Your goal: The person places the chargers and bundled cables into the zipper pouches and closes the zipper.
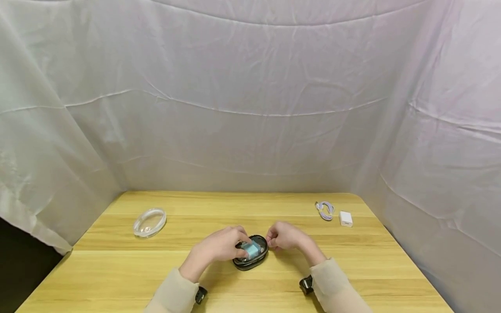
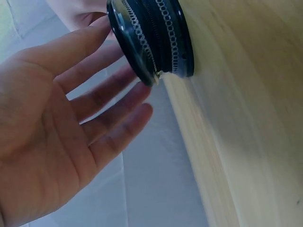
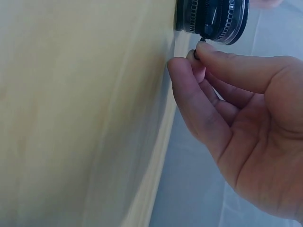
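Observation:
A small oval zip case [image 1: 256,260] with black edges and a see-through top lies on the table, and something light blue [image 1: 252,249] shows in it. My left hand [image 1: 225,244] holds the case from the left, thumb over its top and forefinger at the far edge. The left wrist view shows the other fingers of that hand [image 2: 57,113] spread beside the case [image 2: 151,38], their tips partly hidden behind it. At the right end, my right hand [image 1: 287,236] pinches the small black zip pull [image 3: 196,54] between thumb and forefinger, next to the zip of the case [image 3: 213,19].
On the wooden table [image 1: 188,278], a clear round ring-shaped container [image 1: 150,222] stands at the left. A coiled lilac cable [image 1: 325,210] and a white charger block [image 1: 346,218] lie at the back right. Pale cloth [image 1: 250,143] hangs around the back and sides.

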A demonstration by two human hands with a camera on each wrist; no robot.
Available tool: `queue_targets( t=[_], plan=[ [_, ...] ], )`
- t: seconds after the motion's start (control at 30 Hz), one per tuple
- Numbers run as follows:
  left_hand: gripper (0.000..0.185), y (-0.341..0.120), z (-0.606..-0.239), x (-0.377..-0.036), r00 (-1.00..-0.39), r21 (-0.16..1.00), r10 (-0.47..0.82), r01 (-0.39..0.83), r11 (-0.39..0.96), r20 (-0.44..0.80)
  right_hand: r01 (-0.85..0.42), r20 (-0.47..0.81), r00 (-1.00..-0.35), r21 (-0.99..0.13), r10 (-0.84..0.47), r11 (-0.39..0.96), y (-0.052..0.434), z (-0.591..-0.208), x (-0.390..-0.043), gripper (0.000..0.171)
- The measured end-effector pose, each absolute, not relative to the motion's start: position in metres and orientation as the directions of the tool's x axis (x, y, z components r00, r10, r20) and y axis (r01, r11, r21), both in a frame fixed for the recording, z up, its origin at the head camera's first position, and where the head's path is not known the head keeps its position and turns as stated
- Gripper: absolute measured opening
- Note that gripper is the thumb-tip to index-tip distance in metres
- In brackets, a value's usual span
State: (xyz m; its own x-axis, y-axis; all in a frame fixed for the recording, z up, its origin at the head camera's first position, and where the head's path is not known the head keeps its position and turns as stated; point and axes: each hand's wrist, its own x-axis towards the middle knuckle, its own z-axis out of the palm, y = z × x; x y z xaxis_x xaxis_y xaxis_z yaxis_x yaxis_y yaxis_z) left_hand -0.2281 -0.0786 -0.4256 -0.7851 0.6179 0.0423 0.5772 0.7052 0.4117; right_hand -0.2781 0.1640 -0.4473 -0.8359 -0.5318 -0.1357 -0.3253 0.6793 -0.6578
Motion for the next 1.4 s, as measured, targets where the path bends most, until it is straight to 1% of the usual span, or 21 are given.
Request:
queue_targets(
  t=[0.23, 0.4, 0.67, 0.83, 1.07, 1.4],
  plan=[
    [0.031, -0.075, -0.43, -0.231, -0.729, 0.382, 0.677, 0.657, 0.65, 0.101, -0.297, -0.147, -0.838, -0.685, -0.525, 0.665, 0.161, -0.446, -0.277, 0.015],
    [0.031, -0.073, -0.435, -0.232, -0.718, 0.393, 0.688, 0.666, 0.634, 0.106, -0.316, -0.133, -0.834, -0.68, -0.536, 0.662, 0.162, -0.446, -0.276, 0.015],
    [0.03, -0.071, -0.437, -0.231, -0.739, 0.409, 0.667, 0.64, 0.651, 0.094, -0.339, -0.134, -0.82, -0.669, -0.556, 0.662, 0.166, -0.447, -0.279, 0.013],
    [0.029, -0.069, -0.436, -0.229, -0.756, 0.425, 0.65, 0.617, 0.662, 0.085, -0.357, -0.133, -0.809, -0.662, -0.572, 0.659, 0.168, -0.448, -0.281, 0.014],
    [0.028, -0.066, -0.435, -0.228, -0.774, 0.415, 0.628, 0.597, 0.686, 0.076, -0.357, -0.138, -0.8, -0.672, -0.584, 0.649, 0.17, -0.446, -0.281, 0.013],
    [0.027, -0.065, -0.435, -0.224, -0.786, 0.402, 0.613, 0.589, 0.7, 0.084, -0.351, -0.166, -0.782, -0.679, -0.6, 0.645, 0.172, -0.445, -0.279, 0.013]
  ],
)
